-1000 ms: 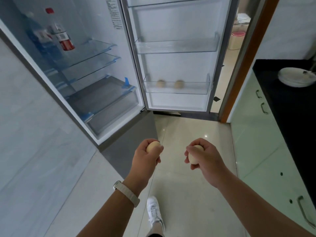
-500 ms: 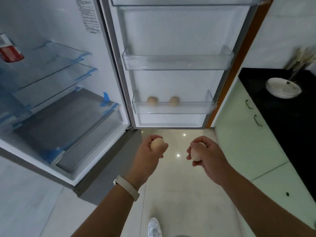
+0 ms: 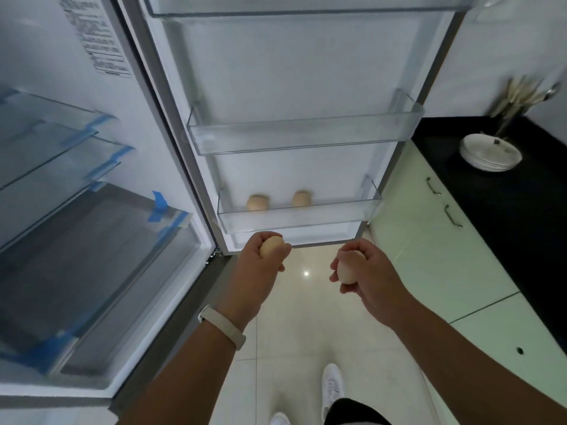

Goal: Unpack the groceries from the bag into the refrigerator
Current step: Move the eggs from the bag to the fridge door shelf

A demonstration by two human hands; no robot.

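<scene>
The refrigerator stands open, its door (image 3: 291, 72) straight ahead. My left hand (image 3: 259, 268) grips a tan egg (image 3: 271, 244) just below the lowest door bin (image 3: 299, 217). My right hand (image 3: 365, 271) holds a second egg (image 3: 346, 271) a little lower and to the right, over the floor. Two more eggs sit inside that bin, one on the left (image 3: 257, 202) and one toward the middle (image 3: 301, 199). The grocery bag is out of view.
A clear middle door bin (image 3: 303, 138) hangs above. Glass shelves (image 3: 61, 139) and a crisper drawer (image 3: 101, 271) with blue tape fill the left. On the right, a black counter (image 3: 506, 210) carries stacked white plates (image 3: 491, 153) and utensils (image 3: 518, 93). Pale green cabinets (image 3: 435, 240) stand below it.
I have stepped closer to the open door. Both hands, each with its egg, have risen toward the lowest door bin; the left one is now just under its rim.
</scene>
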